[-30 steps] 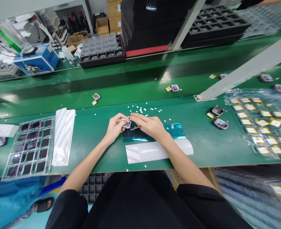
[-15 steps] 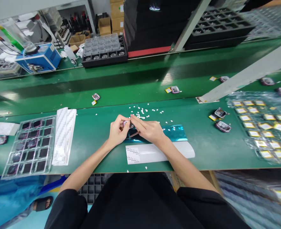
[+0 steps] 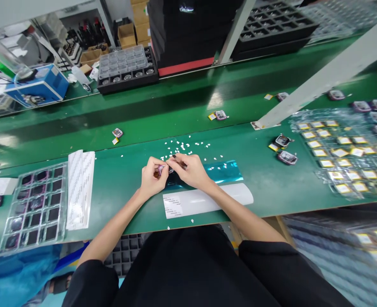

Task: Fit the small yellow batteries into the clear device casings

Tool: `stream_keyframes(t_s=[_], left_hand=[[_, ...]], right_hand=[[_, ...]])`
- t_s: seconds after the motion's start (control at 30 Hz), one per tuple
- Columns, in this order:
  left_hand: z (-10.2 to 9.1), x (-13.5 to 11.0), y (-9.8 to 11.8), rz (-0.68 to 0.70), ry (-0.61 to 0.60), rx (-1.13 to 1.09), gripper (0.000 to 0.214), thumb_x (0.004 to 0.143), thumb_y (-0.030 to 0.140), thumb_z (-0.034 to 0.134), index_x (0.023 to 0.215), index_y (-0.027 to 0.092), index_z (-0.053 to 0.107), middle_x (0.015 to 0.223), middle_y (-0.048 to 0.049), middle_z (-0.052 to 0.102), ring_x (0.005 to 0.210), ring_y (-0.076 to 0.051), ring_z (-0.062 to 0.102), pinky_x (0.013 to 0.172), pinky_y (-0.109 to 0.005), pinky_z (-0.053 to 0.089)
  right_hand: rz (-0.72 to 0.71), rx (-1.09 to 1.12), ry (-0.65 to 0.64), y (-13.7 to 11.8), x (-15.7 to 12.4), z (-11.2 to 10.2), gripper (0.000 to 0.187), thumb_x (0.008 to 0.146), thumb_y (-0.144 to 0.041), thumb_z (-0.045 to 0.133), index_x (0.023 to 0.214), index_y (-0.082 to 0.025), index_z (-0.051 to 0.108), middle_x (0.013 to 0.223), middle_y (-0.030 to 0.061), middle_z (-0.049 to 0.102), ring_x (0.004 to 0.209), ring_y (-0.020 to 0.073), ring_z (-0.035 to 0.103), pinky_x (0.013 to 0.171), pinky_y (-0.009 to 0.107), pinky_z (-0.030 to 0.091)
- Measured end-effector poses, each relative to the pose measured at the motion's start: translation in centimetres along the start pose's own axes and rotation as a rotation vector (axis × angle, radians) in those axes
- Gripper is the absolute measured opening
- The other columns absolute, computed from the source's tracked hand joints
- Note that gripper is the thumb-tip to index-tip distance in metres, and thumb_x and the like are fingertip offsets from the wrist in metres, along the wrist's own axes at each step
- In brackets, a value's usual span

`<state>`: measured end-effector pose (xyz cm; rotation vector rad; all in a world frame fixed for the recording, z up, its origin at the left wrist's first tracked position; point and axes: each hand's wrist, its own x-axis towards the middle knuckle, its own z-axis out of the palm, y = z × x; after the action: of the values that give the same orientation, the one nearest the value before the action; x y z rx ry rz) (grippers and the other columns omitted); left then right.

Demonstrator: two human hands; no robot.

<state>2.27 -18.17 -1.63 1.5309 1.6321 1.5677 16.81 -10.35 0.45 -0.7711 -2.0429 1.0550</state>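
Note:
My left hand [image 3: 153, 175] is closed around a small purple-rimmed watch-like case [image 3: 161, 169], pinching it between thumb and fingers. Close against it, my right hand [image 3: 191, 169] has its fingers bent together over the case. A thin dark tool [image 3: 182, 164] shows partly under those fingers; its kind is hard to make out. Beneath the hands lies a shiny blue film strip [image 3: 228, 172], partly covered by the right hand. In front of it is a white backing sheet [image 3: 214, 197] with a printed left end. Small white pieces [image 3: 182, 146] lie scattered just beyond the hands.
A clear tray [image 3: 31, 204] with dark square parts and printed strips [image 3: 81, 187] lie at left. On the right are open cases [image 3: 287, 157] and plastic-wrapped yellow-edged parts [image 3: 343, 160]. A slanted post [image 3: 322, 81] stands on the bench. A blue box [image 3: 39, 85] sits behind.
The view has shifted, so the bench items appear further left. My right fingers have drawn up and curled; the thin tool, earlier pointing down-left over the blue film, is now mostly hidden under them.

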Motion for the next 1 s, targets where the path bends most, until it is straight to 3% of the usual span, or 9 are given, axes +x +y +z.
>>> stream_keyframes(t_s=[0.13,0.27,0.43,0.57,0.63,0.7,0.8,0.9,1.0], left_hand=[[0.1,-0.1,0.3,-0.002,0.001,0.000,0.022,0.091,0.040,0.069,0.092,0.020,0.059,0.064,0.0040,0.063,0.045,-0.007,0.051,0.045,-0.018,0.035],[0.2,0.4,0.9,-0.050,-0.008,-0.052,0.026,0.094,0.045,0.065,0.097,0.019,0.063,0.071,0.0007,0.070,0.047,-0.008,0.055,0.045,-0.019,0.037],[0.1,0.7,2.5,-0.018,-0.054,0.012,0.027,0.095,0.043,0.064,0.087,0.017,0.070,0.068,-0.0015,0.072,0.050,-0.010,0.057,0.049,-0.021,0.042],[-1.1,-2.0,5.0,0.136,-0.115,0.141,0.014,0.096,0.026,0.063,0.088,0.018,0.071,0.067,-0.0002,0.072,0.047,-0.008,0.053,0.048,-0.020,0.041],[-2.1,-4.2,5.9,0.185,-0.181,0.216,0.011,0.097,0.022,0.062,0.090,0.018,0.070,0.067,0.0000,0.073,0.046,-0.008,0.056,0.049,-0.020,0.043],[-2.9,-6.6,6.3,0.176,-0.279,0.274,0.011,0.099,0.021,0.059,0.093,0.018,0.068,0.069,-0.0005,0.075,0.048,-0.010,0.062,0.051,-0.020,0.046],[-3.4,-9.3,5.8,0.072,-0.389,0.342,0.012,0.102,0.021,0.055,0.103,0.018,0.067,0.078,-0.0024,0.080,0.054,-0.012,0.071,0.054,-0.020,0.051],[-3.1,-10.6,4.6,-0.019,-0.389,0.369,0.015,0.102,0.023,0.054,0.105,0.019,0.067,0.084,-0.0041,0.082,0.055,-0.014,0.073,0.053,-0.021,0.052],[-2.5,-10.8,3.8,-0.048,-0.325,0.350,0.015,0.102,0.024,0.054,0.101,0.019,0.068,0.086,-0.0049,0.082,0.055,-0.014,0.072,0.054,-0.021,0.053]], right_hand=[[0.012,-0.022,0.054,-0.4,-0.3,0.2,0.048,0.101,-0.057,0.050,0.075,-0.019,0.063,0.055,-0.0046,0.049,0.050,0.0099,0.040,0.053,0.024,0.036],[-0.006,-0.016,0.092,-0.9,0.0,-0.3,0.057,0.103,-0.060,0.044,0.067,-0.020,0.059,0.051,-0.0054,0.043,0.047,0.0097,0.038,0.051,0.025,0.036],[-0.115,0.000,0.125,-1.4,0.1,-3.2,0.055,0.108,-0.051,0.033,0.087,-0.019,0.072,0.064,0.0009,0.063,0.054,0.0135,0.055,0.059,0.029,0.046],[-0.198,-0.015,0.301,-2.2,-2.8,-5.6,0.054,0.107,-0.052,0.036,0.076,-0.023,0.070,0.067,0.0033,0.066,0.064,0.0177,0.061,0.062,0.033,0.050],[-0.090,0.089,0.308,-2.6,-5.4,-6.0,0.060,0.107,-0.055,0.036,0.071,-0.023,0.071,0.058,0.0022,0.063,0.052,0.0154,0.057,0.051,0.031,0.047],[0.121,0.213,0.147,-2.6,-7.9,-5.9,0.063,0.108,-0.056,0.032,0.079,-0.021,0.075,0.059,0.0027,0.067,0.045,0.0139,0.059,0.045,0.029,0.047],[0.253,0.199,-0.031,-1.8,-10.4,-4.8,0.055,0.106,-0.055,0.043,0.081,-0.021,0.077,0.072,0.0053,0.077,0.061,0.0188,0.072,0.061,0.031,0.059],[0.344,0.100,-0.010,-0.7,-11.4,-3.5,0.050,0.102,-0.054,0.053,0.071,-0.022,0.075,0.076,0.0058,0.078,0.074,0.0230,0.077,0.072,0.033,0.061],[0.429,0.125,-0.001,0.1,-11.6,-2.7,0.053,0.102,-0.056,0.051,0.067,-0.022,0.073,0.077,0.0057,0.079,0.071,0.0217,0.076,0.067,0.031,0.059]])
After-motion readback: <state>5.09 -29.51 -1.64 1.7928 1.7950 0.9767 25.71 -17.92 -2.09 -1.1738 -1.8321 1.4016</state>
